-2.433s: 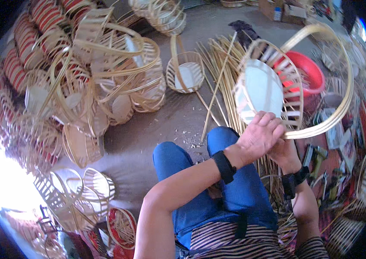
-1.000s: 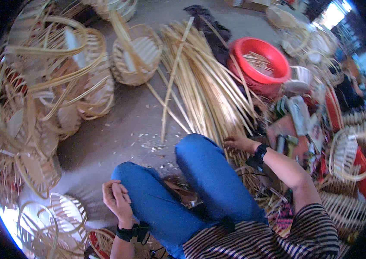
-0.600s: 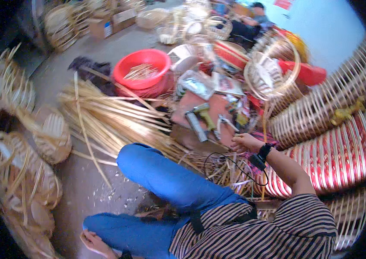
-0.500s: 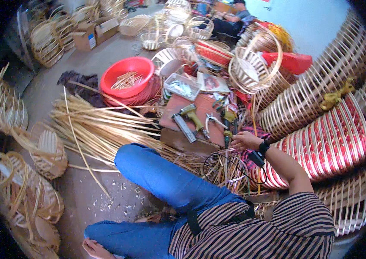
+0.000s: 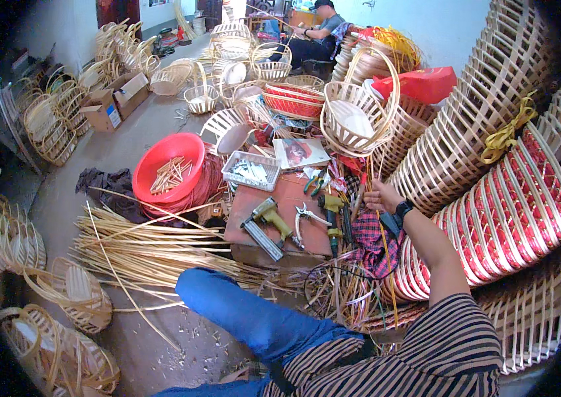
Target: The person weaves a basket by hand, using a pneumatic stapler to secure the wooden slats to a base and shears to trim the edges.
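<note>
My right hand (image 5: 383, 197), with a watch (image 5: 403, 209) on the wrist, is stretched forward at the right of the reddish block (image 5: 280, 192). Its fingers are curled beside thin upright strips (image 5: 372, 171) and a small red piece; what they hold, if anything, is hard to make out. Below it lies a checked cloth (image 5: 372, 246). On the block are a nail gun (image 5: 267, 221), white-handled pliers (image 5: 307, 215), another green tool (image 5: 330, 205), small green-handled cutters (image 5: 314, 182) and a white basket (image 5: 252, 169) of small pale pieces. My left hand is out of sight.
Long wooden strips (image 5: 148, 241) lie left of my knee, behind them a red basin (image 5: 168, 175) with short sticks. Tall stacked baskets (image 5: 472, 126) and red-and-white stacked baskets (image 5: 492, 205) lean at my right. Finished baskets (image 5: 78, 294) line the left. Another person (image 5: 320, 40) sits far back.
My view has tilted up, showing more of the room's far end. My right hand has reached farther forward, toward the upright strips. My left hand, earlier at the lower left, has left the picture.
</note>
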`<action>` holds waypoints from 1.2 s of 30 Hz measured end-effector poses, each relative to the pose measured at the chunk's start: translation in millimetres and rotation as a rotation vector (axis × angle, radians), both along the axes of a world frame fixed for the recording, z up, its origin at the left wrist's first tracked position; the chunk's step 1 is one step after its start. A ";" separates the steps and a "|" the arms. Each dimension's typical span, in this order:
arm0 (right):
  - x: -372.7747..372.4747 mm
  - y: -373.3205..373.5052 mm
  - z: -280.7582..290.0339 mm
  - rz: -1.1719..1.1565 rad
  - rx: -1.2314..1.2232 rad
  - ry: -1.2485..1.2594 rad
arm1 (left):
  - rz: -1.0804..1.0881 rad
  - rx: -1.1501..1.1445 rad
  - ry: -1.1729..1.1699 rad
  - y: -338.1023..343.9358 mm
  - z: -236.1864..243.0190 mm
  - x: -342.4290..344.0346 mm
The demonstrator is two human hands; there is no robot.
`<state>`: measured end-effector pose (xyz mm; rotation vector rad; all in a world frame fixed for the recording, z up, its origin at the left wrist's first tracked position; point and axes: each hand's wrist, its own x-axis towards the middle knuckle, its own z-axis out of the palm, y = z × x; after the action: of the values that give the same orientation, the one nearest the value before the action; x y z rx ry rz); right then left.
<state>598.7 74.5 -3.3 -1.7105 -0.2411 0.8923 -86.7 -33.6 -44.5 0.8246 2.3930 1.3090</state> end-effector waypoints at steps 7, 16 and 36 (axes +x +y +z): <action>42.2 22.5 -24.2 -0.236 0.170 0.133 | 0.051 -0.210 0.069 -43.2 21.9 -19.5; 96.2 47.7 -13.8 -0.391 0.422 0.237 | 0.038 -0.299 -0.049 -61.5 34.0 -21.3; 101.6 96.3 2.1 -0.317 0.419 0.122 | 0.040 -0.401 -0.180 -105.3 11.8 -52.7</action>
<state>700.3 170.8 -1.1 -1.2568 -0.0645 0.6526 -139.4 -138.8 -32.7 0.5222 2.4160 0.8291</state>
